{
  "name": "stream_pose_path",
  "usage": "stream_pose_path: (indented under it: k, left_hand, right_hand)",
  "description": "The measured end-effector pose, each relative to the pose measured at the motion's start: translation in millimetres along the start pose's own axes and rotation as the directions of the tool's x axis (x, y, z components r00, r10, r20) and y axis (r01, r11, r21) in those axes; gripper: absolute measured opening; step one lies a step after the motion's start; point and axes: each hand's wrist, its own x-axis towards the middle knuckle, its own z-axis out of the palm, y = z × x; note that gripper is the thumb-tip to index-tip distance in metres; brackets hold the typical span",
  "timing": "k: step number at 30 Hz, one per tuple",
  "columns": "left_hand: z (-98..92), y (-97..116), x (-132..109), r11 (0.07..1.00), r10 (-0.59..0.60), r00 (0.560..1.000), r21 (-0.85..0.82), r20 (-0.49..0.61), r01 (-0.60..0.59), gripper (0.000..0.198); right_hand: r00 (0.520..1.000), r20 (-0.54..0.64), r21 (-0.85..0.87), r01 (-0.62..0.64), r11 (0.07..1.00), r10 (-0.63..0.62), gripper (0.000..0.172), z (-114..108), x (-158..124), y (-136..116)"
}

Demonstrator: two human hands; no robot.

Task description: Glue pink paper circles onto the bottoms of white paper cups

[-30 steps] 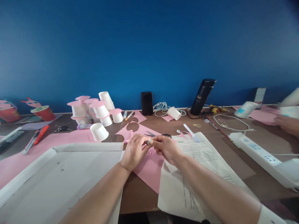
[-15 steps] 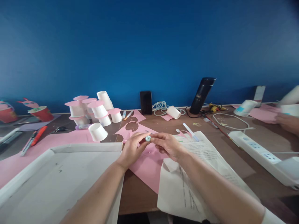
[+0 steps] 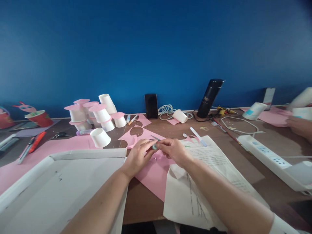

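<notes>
My left hand (image 3: pixel 137 155) and my right hand (image 3: pixel 172 150) meet fingertip to fingertip over a sheet of pink paper (image 3: pixel 153 174) on the brown table. Between them they pinch a small round pale blue-green object (image 3: pixel 154 147), like a little tape roll; both hands are closed on it. Scissors (image 3: pixel 156 138) lie on the pink paper just beyond my fingers. My right forearm crosses a printed white sheet (image 3: pixel 209 182).
A white cardboard tray (image 3: pixel 58 185) lies at the left. White paper cups with pink lids (image 3: pixel 95 113) cluster at the back left, one cup (image 3: pixel 99 137) upside down nearer. A phone (image 3: pixel 151 106), black bottle (image 3: pixel 211 97), cables and power strip (image 3: pixel 270 159) stand behind and right. Another person's hand (image 3: pixel 301 126) is at the far right.
My hands lifted the small round object slightly, showing its round face half a second ago, then lowered it back toward the pink paper. The view shifted slightly.
</notes>
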Motion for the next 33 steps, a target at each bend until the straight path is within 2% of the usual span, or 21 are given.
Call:
stream_pose_path:
  k: [5,12,16,25,27,29,33]
  left_hand:
    - [-1.4,5,1,0.999,-0.027,1.000,-0.036,0.011,0.027,0.029]
    - [-6.0,13,7,0.976,-0.122,0.992,-0.175,0.036,0.127,0.025]
    - [-6.1,11,8,0.955,-0.177,0.984,-0.236,0.027,0.178,0.028]
    - [-6.6,4,6,0.981,-0.155,0.988,-0.119,-0.018,0.151,0.033]
    - [-8.0,-1,5,0.983,-0.175,0.984,-0.057,-0.021,0.174,0.035]
    - [-8.4,-8,4,0.983,-0.182,0.983,0.012,-0.011,0.182,0.034]
    - [-7.2,-22,0,0.977,-0.174,0.985,0.131,0.018,0.170,0.026]
  right_hand:
    - [0.997,0.008,-0.068,0.074,0.995,-0.073,0.032,-2,0,0]
    - [0.996,0.033,0.018,0.087,0.996,-0.087,0.041,-5,1,1]
    - [0.997,0.057,0.086,0.043,0.995,-0.048,0.046,-6,1,0]
    - [0.998,0.030,0.113,0.049,0.992,-0.053,0.032,-9,2,0]
    - [0.996,0.036,0.042,0.079,0.996,-0.081,0.030,-11,2,-1]
    - [0.992,0.030,-0.099,0.127,0.987,-0.125,0.027,-13,1,-1]
    - [0.973,0.026,-0.407,0.219,0.887,-0.229,0.016,-11,0,3]
